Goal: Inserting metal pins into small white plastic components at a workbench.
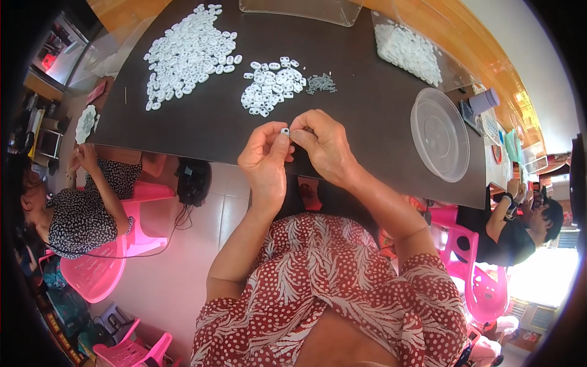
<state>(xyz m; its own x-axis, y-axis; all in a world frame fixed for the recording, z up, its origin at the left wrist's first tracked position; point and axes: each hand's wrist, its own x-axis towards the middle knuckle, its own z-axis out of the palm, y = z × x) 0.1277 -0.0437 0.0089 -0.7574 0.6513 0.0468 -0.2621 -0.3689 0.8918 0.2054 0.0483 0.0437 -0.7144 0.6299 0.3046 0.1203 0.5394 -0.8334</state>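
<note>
Between thumb and fingers, my left hand pinches a small white oval plastic piece with a dark hole, just over the table's near edge. My right hand meets it there, thumb and forefinger pressed together at the piece; whatever they grip is hidden. Beyond my hands lies a small heap of white pieces with dark holes. Beside that heap is a little pile of thin grey pins. A larger spread of white oval pieces covers the far left of the table.
A round clear plastic lid lies on the dark table at right. Behind it stands a clear bin of white pieces; another clear tray sits at the far edge. People on pink chairs work at left and right.
</note>
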